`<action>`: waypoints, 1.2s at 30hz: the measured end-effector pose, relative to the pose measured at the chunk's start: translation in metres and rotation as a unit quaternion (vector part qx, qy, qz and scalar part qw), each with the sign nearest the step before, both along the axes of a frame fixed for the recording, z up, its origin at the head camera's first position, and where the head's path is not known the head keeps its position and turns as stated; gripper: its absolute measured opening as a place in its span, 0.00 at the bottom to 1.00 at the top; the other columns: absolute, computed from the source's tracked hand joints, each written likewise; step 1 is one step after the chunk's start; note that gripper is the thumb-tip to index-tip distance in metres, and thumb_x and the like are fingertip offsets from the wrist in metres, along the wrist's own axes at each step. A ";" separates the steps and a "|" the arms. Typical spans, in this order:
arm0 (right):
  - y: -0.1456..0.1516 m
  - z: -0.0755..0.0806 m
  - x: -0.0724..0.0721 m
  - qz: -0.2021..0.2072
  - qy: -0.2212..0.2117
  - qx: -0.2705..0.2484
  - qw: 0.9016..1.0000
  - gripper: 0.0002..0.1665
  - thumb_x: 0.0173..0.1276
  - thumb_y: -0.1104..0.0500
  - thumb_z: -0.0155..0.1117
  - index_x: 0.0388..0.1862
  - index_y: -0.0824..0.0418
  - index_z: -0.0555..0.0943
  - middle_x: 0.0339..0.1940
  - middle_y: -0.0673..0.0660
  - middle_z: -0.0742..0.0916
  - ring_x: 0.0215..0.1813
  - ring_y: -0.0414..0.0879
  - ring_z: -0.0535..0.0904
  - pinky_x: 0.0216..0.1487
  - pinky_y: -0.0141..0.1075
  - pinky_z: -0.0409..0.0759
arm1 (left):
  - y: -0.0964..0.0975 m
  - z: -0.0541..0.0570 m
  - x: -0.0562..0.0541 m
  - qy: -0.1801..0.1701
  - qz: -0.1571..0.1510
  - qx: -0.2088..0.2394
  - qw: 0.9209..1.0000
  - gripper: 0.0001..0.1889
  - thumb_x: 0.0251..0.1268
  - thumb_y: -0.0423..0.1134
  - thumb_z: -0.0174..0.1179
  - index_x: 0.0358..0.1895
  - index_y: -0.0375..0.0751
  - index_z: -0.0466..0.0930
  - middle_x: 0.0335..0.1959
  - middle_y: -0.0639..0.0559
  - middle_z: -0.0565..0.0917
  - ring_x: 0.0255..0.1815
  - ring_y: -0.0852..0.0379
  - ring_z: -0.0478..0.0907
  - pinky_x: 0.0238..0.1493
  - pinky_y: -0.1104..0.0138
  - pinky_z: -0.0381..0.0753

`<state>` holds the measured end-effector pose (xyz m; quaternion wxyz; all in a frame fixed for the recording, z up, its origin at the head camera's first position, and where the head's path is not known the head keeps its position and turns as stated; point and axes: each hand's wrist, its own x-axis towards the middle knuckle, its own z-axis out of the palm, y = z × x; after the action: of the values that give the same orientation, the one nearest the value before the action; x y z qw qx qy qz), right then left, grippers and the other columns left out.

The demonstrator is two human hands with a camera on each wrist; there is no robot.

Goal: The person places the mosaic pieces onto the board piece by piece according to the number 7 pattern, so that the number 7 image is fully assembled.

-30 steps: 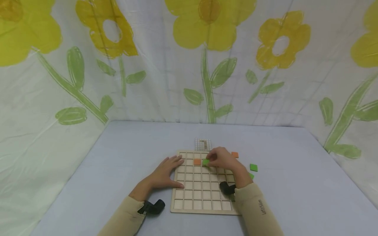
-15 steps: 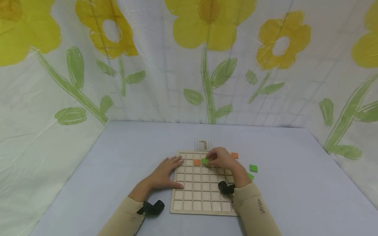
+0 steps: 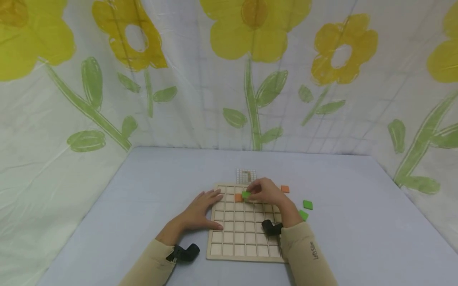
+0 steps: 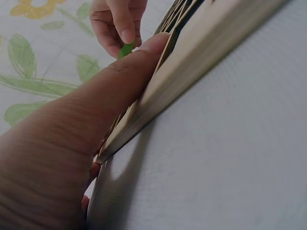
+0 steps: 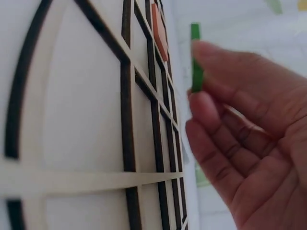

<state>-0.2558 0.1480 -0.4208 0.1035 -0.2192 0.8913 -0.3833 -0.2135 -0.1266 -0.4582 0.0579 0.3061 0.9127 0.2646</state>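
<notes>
A wooden grid board [image 3: 239, 226] with square recesses lies on the table. My right hand [image 3: 266, 191] pinches a green square tile [image 3: 245, 196] between thumb and fingers. In the right wrist view that green tile [image 5: 195, 57] is held above the board, apart from its surface. An orange tile [image 3: 238, 197] sits in a recess near the far side, just left of the green one. My left hand [image 3: 198, 210] rests with spread fingers on the board's left edge. The left wrist view shows its thumb [image 4: 129, 69] lying across the board's rim.
A small grid card [image 3: 246, 176] with a brown pattern lies beyond the board. To the right are a loose orange tile [image 3: 284, 189], a green tile [image 3: 307, 205] and another green tile [image 3: 303, 215], partly behind the right forearm. A flowered curtain [image 3: 193, 99] hangs behind the table.
My right hand has moved slightly left with the green tile, which now appears close against the orange tile in the head view. My left hand has stayed in place.
</notes>
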 end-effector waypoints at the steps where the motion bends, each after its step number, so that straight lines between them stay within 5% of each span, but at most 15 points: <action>1: 0.000 -0.001 0.000 -0.003 -0.003 0.001 1.000 0.15 0.54 0.59 0.72 0.39 0.64 0.83 0.33 0.55 0.86 0.35 0.41 0.79 0.38 0.33 0.81 | 0.000 0.000 0.000 0.000 -0.001 0.000 1.000 0.52 0.42 0.64 0.67 0.70 0.41 0.59 0.74 0.47 0.56 0.75 0.45 0.50 0.76 0.50 0.41; 36: 0.003 -0.012 0.002 -0.021 0.002 -0.017 1.000 0.11 0.55 0.64 0.71 0.38 0.65 0.84 0.39 0.60 0.84 0.41 0.49 0.81 0.42 0.37 0.83 | 0.002 0.005 0.002 0.015 0.003 -0.002 1.000 0.51 0.41 0.64 0.68 0.69 0.40 0.61 0.73 0.45 0.58 0.74 0.43 0.52 0.76 0.50 0.44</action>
<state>-0.2536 0.1512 -0.4324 0.0895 -0.2028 0.8894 -0.3998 -0.2110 -0.1251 -0.4535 0.0441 0.3069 0.9149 0.2584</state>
